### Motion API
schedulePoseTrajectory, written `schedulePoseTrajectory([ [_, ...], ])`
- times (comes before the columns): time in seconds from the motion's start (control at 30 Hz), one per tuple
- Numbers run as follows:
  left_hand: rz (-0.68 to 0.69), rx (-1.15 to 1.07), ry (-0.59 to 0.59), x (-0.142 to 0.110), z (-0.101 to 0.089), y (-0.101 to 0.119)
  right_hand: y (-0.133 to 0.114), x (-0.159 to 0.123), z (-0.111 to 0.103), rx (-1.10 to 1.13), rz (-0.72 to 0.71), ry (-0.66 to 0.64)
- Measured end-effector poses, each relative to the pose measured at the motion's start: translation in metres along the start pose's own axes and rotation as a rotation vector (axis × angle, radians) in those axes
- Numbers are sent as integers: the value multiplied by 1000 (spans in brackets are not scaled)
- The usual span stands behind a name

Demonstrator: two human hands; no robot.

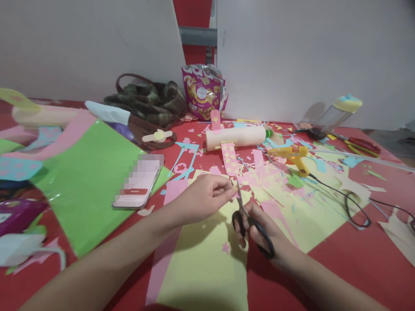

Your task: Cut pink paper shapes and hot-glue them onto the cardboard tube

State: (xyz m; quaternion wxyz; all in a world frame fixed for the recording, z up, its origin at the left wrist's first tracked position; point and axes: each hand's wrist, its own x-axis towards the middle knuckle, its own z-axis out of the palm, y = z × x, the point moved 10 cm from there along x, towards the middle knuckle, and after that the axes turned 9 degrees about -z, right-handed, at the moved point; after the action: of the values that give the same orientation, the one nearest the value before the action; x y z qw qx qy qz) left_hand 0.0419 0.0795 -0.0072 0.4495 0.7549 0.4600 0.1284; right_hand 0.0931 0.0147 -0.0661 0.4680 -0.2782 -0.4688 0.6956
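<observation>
My right hand [261, 218] holds black-handled scissors [266, 241], with its fingers in the loops and the blades pointing away from me. Beside the blades, my left hand [207, 196] pinches a small pink paper piece [236, 195]; its exact outline is too small to make out. Beneath both hands lies a pale yellow paper sheet [201, 272] with a pink star [225, 247] on it. Just beyond is a cream paper tube [240, 136] on its side, with a star-patterned pink strip [229, 157] hanging from its near side.
Paper scraps litter the red table [353, 268]. A yellow glue gun [296, 157] with a black cord is at right, near a clear bottle [339, 114]. To the left lie a phone [138, 183] and green sheets [81, 190]. A purple snack bag [204, 93] stands at the back.
</observation>
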Motion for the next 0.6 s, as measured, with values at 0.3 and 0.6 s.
schedulePoseTrajectory([
  [0.3, -47, -161, 18, 0, 8, -3, -7, -2, -2, -15, -38, 26],
  [0.6, -36, -314, 106, -1, 11, -6, -2, -2, -8, 3, -64, 62],
])
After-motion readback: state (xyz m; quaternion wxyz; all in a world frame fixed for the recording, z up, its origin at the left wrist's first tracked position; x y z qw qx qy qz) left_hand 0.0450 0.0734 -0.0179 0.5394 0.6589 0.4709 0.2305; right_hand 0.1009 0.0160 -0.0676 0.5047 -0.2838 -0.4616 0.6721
